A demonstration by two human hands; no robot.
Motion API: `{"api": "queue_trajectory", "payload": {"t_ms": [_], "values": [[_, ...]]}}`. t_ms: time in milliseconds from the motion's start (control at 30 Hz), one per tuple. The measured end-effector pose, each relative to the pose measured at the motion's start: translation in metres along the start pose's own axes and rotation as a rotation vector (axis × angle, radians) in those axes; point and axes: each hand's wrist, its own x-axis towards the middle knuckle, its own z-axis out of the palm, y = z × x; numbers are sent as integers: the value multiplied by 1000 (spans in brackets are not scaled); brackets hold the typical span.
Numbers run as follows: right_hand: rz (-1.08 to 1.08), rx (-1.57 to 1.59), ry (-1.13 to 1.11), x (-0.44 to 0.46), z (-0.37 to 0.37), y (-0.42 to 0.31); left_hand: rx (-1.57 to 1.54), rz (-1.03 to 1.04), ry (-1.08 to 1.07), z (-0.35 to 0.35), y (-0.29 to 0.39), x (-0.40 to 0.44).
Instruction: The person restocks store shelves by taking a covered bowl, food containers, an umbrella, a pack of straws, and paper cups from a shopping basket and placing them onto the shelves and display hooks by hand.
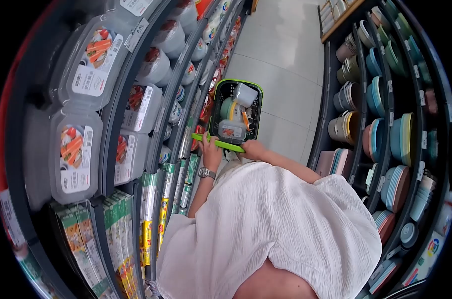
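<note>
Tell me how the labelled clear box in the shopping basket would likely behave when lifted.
The labelled clear box looks like thin moulded plastic, so it is probably fairly stiff and light for its size. Its glossy surface might feel slippery. Its flattish, boxy shape suggests it would slide rather than roll.

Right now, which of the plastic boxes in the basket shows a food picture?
The clear box nearest the green handle, with reddish food on its label. The other box, at the far end of the basket, shows no visible picture.
</note>
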Motion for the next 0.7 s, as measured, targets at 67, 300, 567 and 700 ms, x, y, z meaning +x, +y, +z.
{"api": "queue_trajectory", "payload": {"t_ms": [67, 300, 567, 700], "values": [[30, 74, 53, 0, -7, 0, 4, 28, -35, 1, -4, 14], [96, 88, 77, 27, -27, 16, -41, 11, -65, 5, -6, 67], [73, 115, 132, 59, -60, 72, -21, -2, -143, 20, 10, 139], [88, 245, 219, 78, -73, 120, -3, -12, -155, 49, 25, 186]]}}
